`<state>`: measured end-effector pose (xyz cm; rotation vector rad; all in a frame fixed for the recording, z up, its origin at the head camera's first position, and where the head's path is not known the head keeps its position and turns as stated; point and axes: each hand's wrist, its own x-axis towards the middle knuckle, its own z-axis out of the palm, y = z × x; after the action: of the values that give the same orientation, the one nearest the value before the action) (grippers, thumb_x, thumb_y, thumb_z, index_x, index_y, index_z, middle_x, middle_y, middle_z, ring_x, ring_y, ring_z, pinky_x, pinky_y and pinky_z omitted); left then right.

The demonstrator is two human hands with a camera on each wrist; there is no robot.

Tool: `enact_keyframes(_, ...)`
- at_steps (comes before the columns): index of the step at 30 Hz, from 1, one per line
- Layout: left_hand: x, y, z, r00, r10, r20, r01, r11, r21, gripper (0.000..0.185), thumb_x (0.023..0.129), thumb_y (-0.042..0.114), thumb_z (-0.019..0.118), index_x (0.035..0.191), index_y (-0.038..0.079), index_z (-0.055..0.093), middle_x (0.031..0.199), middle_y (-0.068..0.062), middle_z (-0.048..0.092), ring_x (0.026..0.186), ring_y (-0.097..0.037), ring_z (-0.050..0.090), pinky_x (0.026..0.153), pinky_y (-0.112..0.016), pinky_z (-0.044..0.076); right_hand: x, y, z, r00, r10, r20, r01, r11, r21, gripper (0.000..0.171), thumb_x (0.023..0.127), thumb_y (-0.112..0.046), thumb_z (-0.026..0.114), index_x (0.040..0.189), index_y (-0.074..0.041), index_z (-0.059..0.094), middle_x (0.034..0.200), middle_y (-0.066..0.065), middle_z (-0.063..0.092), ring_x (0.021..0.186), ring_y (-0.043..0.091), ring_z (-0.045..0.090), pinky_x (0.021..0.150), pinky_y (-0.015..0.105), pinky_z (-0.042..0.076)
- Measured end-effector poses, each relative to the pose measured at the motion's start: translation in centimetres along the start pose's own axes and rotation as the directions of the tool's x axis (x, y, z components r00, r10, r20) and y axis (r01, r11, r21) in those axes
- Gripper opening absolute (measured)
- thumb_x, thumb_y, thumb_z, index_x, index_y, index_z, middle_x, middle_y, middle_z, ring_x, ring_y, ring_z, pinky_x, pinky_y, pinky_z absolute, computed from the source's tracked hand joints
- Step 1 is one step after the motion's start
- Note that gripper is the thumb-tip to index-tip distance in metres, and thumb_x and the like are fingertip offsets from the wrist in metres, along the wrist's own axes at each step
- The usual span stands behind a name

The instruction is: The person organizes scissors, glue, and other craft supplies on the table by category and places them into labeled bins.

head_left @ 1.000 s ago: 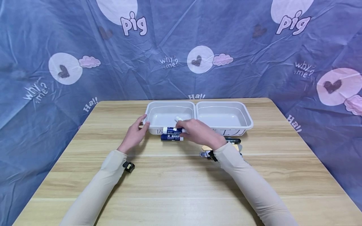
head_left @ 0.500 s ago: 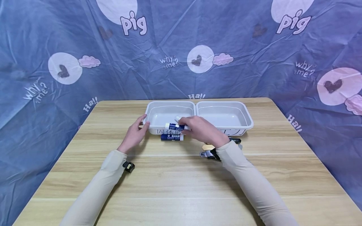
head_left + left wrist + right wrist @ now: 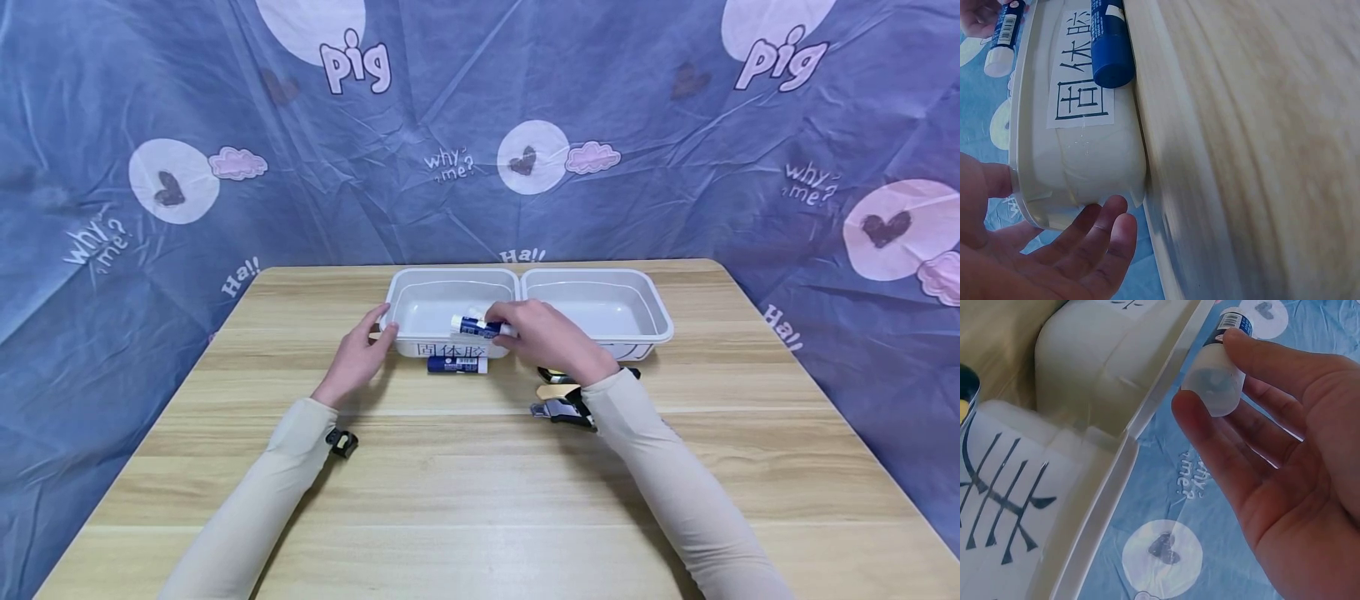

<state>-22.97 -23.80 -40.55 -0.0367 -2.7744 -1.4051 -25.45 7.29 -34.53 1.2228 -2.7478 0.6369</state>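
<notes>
My right hand [image 3: 551, 333] pinches a blue-and-white glue stick [image 3: 478, 327] between thumb and fingers, above the front rim of the left white box [image 3: 453, 340]. In the right wrist view the stick's translucent end [image 3: 1213, 387] faces the camera. My left hand [image 3: 354, 354] touches the left end of that box, its fingers loosely extended at the corner. A second glue stick [image 3: 457, 365] lies on the table against the box's labelled front. A small white end [image 3: 474, 312] shows inside the box, mostly hidden behind the held stick.
Joined side by side with the left box is a right white box [image 3: 633, 338], also labelled in front. Several utility knives [image 3: 564, 412] lie before it, partly covered by my right forearm. A blue patterned cloth [image 3: 420, 208] hangs behind the wooden table [image 3: 465, 500].
My right hand has lifted the glue stick from beside the other one on the table and moved it up and right, over the box rim. My left hand has stayed in place.
</notes>
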Motion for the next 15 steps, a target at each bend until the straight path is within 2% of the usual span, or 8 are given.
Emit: enact_keyframes(15, 0.09, -0.06, 0.08, 1.000, 0.009, -0.006, -0.009, 1.000, 0.000, 0.063, 0.108, 0.042, 0.047, 0.162, 0.015, 0.028, 0.147, -0.027, 0.052, 0.117, -0.042, 0.064, 0.099, -0.052, 0.055, -0.18, 1.01, -0.70, 0.999, 0.012, -0.040, -0.013, 1.000, -0.015, 0.023, 0.093, -0.010, 0.075, 0.116, -0.006, 0.072, 0.111, 0.007, 0.076, 0.105, 0.023, 0.072, 0.096, 0.041, 0.057)
